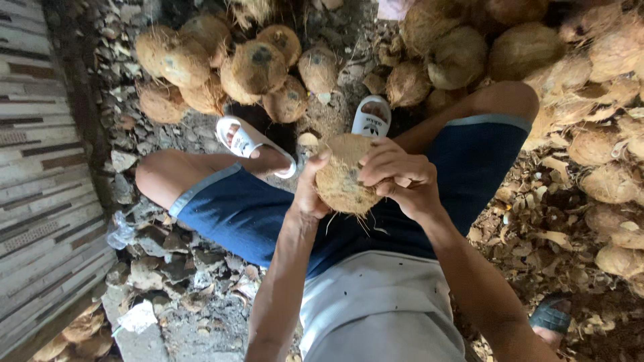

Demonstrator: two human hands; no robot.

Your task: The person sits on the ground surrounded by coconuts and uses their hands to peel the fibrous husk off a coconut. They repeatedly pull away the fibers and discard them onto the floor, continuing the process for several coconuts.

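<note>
I hold a brown, fibrous husked coconut (341, 175) in front of me, above my lap. My left hand (310, 189) grips its left side from below, thumb up along the shell. My right hand (397, 175) is closed over its right side, fingers curled on the husk fibres. Loose fibres hang from the underside of the coconut. I sit with knees apart in blue shorts (255, 214), white sandals (243, 142) on my feet.
A heap of husked coconuts (228, 67) lies ahead on the left, and a bigger pile (510, 47) fills the upper right. Husk scraps (577, 221) cover the ground at right. A striped wall (40, 201) runs along the left. Another person's foot in a dark sandal (553, 316) shows at lower right.
</note>
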